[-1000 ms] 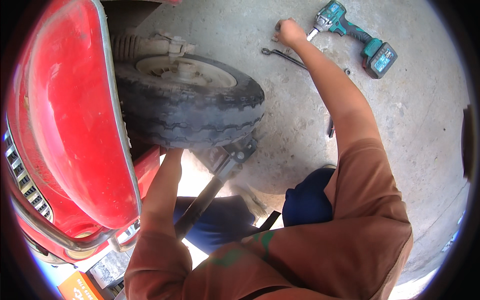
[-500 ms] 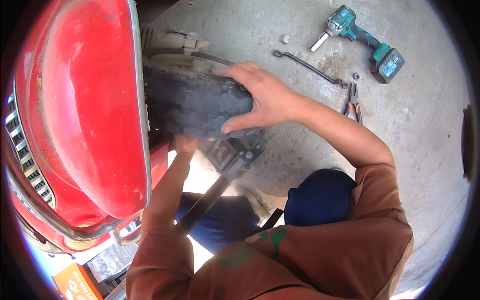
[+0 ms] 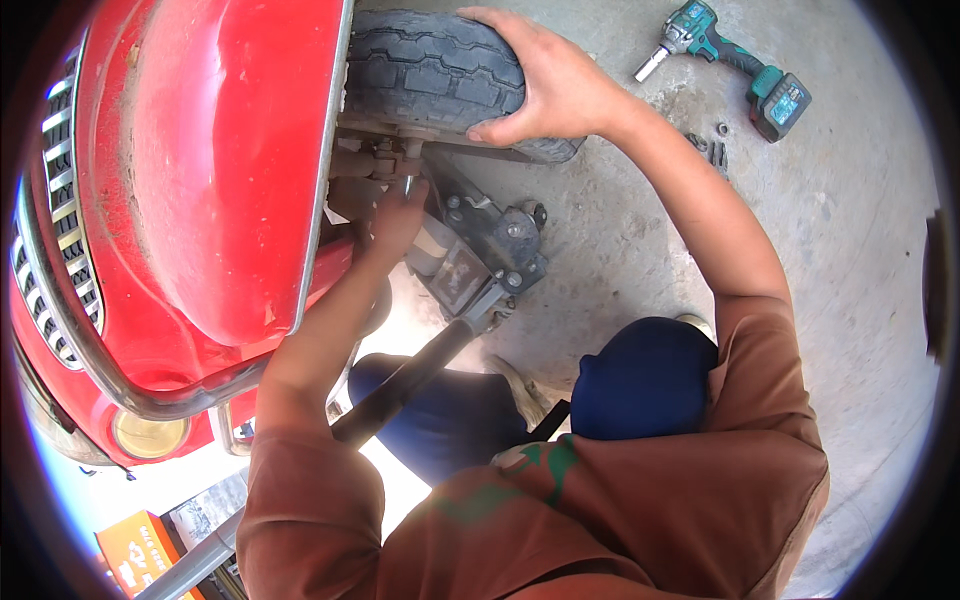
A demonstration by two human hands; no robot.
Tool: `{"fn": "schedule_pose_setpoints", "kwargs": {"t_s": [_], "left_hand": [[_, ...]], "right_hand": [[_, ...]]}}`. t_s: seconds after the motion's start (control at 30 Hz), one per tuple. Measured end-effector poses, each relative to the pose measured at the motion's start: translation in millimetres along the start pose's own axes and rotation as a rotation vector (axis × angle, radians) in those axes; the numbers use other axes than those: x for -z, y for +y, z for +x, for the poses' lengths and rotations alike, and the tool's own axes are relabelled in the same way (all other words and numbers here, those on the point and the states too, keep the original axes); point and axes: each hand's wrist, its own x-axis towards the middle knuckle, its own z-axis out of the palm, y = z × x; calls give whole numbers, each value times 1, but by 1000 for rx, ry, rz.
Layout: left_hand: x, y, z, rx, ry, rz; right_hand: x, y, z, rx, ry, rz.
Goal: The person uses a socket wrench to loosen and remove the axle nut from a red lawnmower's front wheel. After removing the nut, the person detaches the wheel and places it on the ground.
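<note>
A black rubber tyre with worn tread sits beside the red vehicle's fender, in the upper middle. My right hand grips its outer right side, thumb on the near edge, fingers over the far side. Below the tyre, my left hand reaches in among greasy axle parts. Its fingers are curled at a short shiny metal piece; what exactly they hold is partly hidden. Close to that hand stands a dark floor jack, its long handle slanting toward me.
The red fender and a chrome bumper bar border my left side. A teal cordless impact wrench lies at the upper right, near a small nut and pliers. At lower left is an orange box.
The tyre's near edge has moved away from me, my right hand going with it. My left hand, mostly hidden under the tyre before, now shows at the axle parts. The view has shifted slightly.
</note>
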Motion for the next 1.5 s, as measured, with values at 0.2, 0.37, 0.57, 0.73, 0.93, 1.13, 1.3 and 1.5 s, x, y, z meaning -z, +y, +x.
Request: {"fn": "schedule_pose_setpoints", "kwargs": {"t_s": [0.2,0.37,0.57,0.73,0.93,1.13,1.3,1.5], "left_hand": [[20,3,-23,296,-223,83],[19,12,-34,150,-54,276],[15,25,-30,288,-32,226],[31,17,-17,474,-345,-225],[61,18,31,288,-481,-62],[96,23,16,445,-457,-375],[80,41,10,466,-571,-432],[61,24,20,469,-415,-447]], "right_hand": [[-2,-15,-16,22,131,-192],[-31,-64,-43,240,416,-165],[-116,-67,-49,-672,-728,68],[-196,-29,-43,-1182,-626,629],[-277,-75,-99,-1180,263,1775],[-289,-64,-75,-1102,57,2079],[-303,-69,-67,-1068,222,2030],[-328,-82,-61,-1295,565,1335]]}}
